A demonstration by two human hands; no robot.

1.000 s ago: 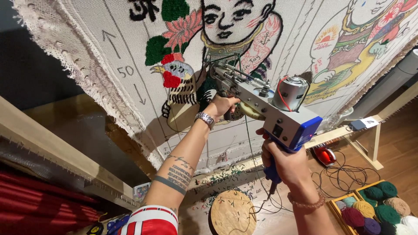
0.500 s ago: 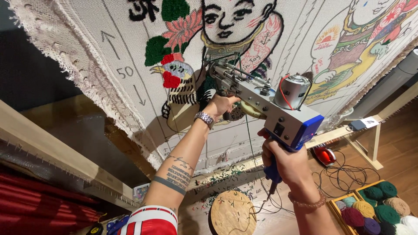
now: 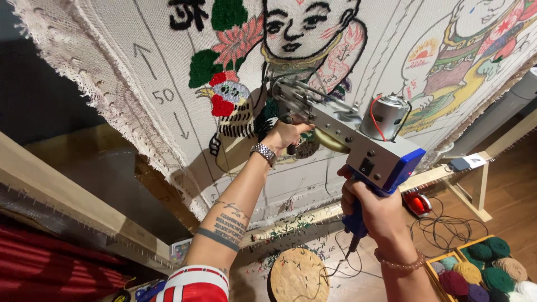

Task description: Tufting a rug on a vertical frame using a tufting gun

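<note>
A silver and blue tufting gun (image 3: pixel 358 140) points at a white cloth (image 3: pixel 140 61) stretched on a wooden frame. My right hand (image 3: pixel 372 210) grips the gun's blue rear handle. My left hand (image 3: pixel 285 137) holds the front handle under the gun, a metal watch on its wrist. The gun's tip sits at the dark tufted patch beside a tufted rooster (image 3: pixel 229 103) with red comb. Drawn figures, partly filled with coloured yarn, cover the cloth.
The wooden frame bar (image 3: pixel 67 196) runs along the left. A round wooden stool (image 3: pixel 299 277) stands below. A box of yarn balls (image 3: pixel 484 271) sits at the lower right. Cables and a red object (image 3: pixel 417 202) lie on the wooden floor.
</note>
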